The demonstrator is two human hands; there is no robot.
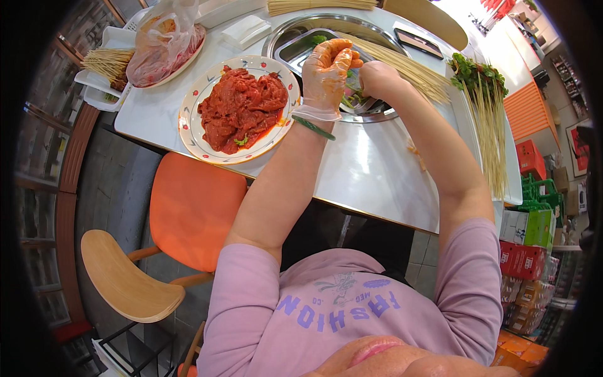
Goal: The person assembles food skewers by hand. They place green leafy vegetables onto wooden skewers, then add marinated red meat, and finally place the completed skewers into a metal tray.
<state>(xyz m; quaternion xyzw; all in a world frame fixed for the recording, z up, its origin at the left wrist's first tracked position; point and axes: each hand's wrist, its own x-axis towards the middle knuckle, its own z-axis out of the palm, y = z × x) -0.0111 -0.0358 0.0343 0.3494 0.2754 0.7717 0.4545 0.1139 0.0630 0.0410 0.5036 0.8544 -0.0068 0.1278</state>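
Note:
My left hand (330,70), in a clear plastic glove stained orange, is over the round steel tray (278,35) with its fingers curled. Close to its right, my bare right hand (379,81) has bent fingers above green herb stems (353,98). What either hand pinches is too hidden to tell. Beneath them a rectangular steel pan (294,49) sits inside the round tray. Bamboo skewers (405,66) lie across the tray's right side. Left of my gloved hand, a patterned plate (191,127) bears a heap of red marinated sliced meat (242,108).
A bagged plate of meat (162,56) and skewers in a white basket (108,63) stand at left. A phone (418,42) lies behind the tray. Herb-loaded skewers (485,108) rest on a white tray (513,165) at right. An orange chair (195,207) is by the table's front edge.

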